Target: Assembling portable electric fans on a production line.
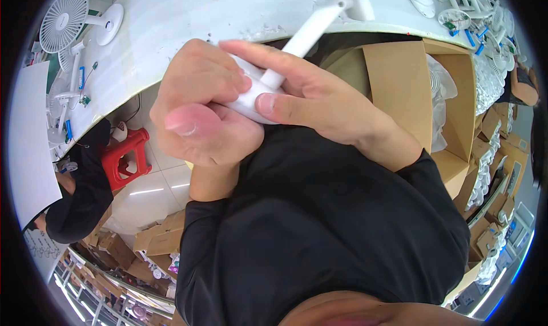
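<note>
1. Holding a fan [313, 31] by its base [246, 102] in front of the shirt [342, 212], near the edge of the table [165, 29], with the stem slanting up to the right and the top cut off by the upper rim.
2. Could slip and fall past the table edge, most likely from too light a pinch on such a smooth, rounded base (smooth by the look of it, at least).
3. Could also strain at the hinge [341, 3], from turning the base with the top caught against something; cannot tell whether touching the table up there.
4. Might knock the box [397, 89] on the right, if swung wide.
5. Left hand [202, 106]: curled tight, fingertips against the base, thumb jutting toward the camera. Cannot tell about anything small tucked inside the curl.
6. Right hand [322, 100]: narrowed around the base, thumb pressed on the near side, index finger laid across the stem and stretched toward the left knuckles, wrist angled in from the lower right.
</note>
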{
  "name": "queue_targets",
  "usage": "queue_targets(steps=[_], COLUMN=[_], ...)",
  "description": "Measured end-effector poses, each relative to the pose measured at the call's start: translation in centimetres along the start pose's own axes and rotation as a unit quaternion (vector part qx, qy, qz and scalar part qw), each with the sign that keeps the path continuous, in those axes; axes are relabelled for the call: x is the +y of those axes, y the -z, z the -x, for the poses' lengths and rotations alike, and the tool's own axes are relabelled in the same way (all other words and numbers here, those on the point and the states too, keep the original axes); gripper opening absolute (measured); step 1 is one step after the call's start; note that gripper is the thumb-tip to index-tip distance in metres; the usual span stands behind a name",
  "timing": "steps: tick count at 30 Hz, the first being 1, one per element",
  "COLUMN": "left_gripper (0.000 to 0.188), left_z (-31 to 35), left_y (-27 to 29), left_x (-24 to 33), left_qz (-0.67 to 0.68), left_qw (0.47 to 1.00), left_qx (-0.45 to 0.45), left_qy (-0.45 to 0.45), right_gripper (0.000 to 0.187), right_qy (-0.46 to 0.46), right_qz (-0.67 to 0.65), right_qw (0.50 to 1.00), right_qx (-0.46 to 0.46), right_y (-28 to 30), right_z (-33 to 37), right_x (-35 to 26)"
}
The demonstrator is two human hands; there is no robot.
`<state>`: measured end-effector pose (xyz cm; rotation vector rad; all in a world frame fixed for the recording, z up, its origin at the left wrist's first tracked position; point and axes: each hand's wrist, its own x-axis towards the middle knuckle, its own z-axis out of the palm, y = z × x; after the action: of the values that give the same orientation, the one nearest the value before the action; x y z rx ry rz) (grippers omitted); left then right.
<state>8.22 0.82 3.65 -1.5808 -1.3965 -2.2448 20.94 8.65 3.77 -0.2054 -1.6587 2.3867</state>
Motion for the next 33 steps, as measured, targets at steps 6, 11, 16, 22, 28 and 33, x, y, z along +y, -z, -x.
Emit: queue_targets(steps=[6, 11, 16, 22, 28, 33], left_gripper=[0.047, 0.037, 0.03, 0.034, 0.035, 0.037], left_z=[-0.2, -1.3, 0.0, 1.2, 0.4, 0.7], left_y=[1.1, 1.0, 2.2, 1.5, 1.6, 1.4], left_x=[0.8, -0.5, 1.0, 1.3, 0.6, 0.6], left_qz=[-0.06, 0.005, 0.143, 0.008, 0.091, 0.143], left_qw=[0.996, 0.963, 0.967, 0.991, 0.993, 0.972], left_qx=[-0.013, 0.221, 0.07, 0.013, 0.032, 0.079], left_qy=[-0.071, 0.156, 0.199, 0.131, 0.074, 0.17], right_gripper=[0.063, 0.084, 0.086, 0.098, 0.1, 0.099], right_qy=[0.051, 0.134, -0.001, -0.096, -0.03, 0.032], right_qz=[-0.027, -0.102, -0.138, -0.19, -0.054, -0.052], right_qw=[0.997, 0.985, 0.989, 0.975, 0.997, 0.997], right_qx=[-0.041, -0.048, -0.047, -0.059, -0.04, -0.042], right_y=[-0.4, -1.2, -1.5, -1.5, -1.9, -1.6], right_z=[-1.0, -1.3, -0.2, -0.7, -1.0, -0.9], right_x=[1.3, 3.5, 2.9, 2.2, 2.1, 3.8])
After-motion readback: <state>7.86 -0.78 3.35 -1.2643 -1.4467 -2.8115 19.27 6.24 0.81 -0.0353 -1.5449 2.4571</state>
